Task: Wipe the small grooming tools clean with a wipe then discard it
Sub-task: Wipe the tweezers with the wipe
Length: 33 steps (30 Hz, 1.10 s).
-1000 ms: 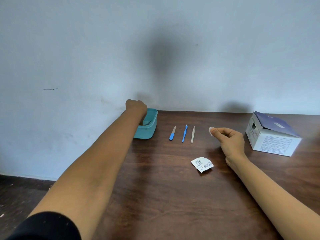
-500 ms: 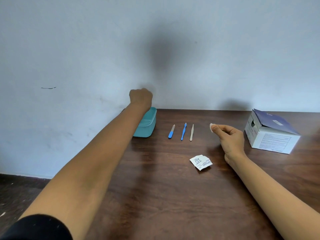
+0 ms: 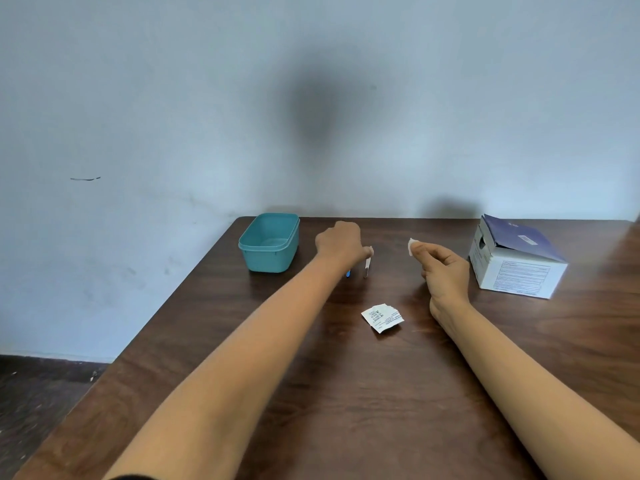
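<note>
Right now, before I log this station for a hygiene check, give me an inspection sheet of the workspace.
Surface: dark wooden table.
Job's things: white wipe; pale tool and blue tool tip, both partly hidden; teal tub, looks empty.
Clutter: torn wrapper; opened cardboard box.
Hands: left hand curled over the tools, grip unclear; right hand pinches the wipe.
Cables: nothing seen.
Surroundings: pale wall behind; dark floor at left.
</note>
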### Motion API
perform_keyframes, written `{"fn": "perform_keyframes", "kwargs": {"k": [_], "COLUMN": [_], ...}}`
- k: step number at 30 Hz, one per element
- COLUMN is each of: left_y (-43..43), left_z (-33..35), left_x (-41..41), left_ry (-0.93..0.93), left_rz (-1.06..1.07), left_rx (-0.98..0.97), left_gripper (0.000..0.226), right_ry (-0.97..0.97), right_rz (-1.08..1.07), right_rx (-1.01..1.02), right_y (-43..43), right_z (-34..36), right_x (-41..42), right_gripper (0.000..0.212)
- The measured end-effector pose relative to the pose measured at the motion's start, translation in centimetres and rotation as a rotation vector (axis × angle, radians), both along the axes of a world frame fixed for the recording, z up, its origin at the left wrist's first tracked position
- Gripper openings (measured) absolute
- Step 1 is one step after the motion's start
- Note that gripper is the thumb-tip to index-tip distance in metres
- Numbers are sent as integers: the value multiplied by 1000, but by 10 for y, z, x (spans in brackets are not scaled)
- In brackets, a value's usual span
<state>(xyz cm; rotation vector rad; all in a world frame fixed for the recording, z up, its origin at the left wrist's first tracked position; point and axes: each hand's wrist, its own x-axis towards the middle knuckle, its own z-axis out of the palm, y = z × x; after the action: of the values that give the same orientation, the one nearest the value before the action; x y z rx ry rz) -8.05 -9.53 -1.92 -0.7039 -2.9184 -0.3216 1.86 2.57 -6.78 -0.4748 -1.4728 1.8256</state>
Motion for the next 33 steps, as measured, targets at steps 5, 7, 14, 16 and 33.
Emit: {"fn": "perform_keyframes", "kwargs": {"k": [5, 7, 14, 16, 33], "left_y": [9, 10, 18, 20, -17], "left_z": [-5, -7, -11, -11, -48], "left_x": [4, 5, 12, 18, 97], "left_ry": [68, 74, 79, 80, -263], "left_rz": [5, 10, -18, -33, -143], "left_rx": [-63, -87, -125, -157, 932], "left_gripper": [39, 39, 28, 28, 17], "right_ry": [13, 9, 28, 36, 75], "right_rz": [12, 9, 1, 6, 206], "right_rx": [8, 11, -30, -47, -338], "right_y": [2, 2, 3, 3, 0], "right_z": [-2, -2, -4, -4, 2], "right_x": [-1, -2, -3, -3, 41], "right_gripper": [10, 10, 11, 8, 7]}}
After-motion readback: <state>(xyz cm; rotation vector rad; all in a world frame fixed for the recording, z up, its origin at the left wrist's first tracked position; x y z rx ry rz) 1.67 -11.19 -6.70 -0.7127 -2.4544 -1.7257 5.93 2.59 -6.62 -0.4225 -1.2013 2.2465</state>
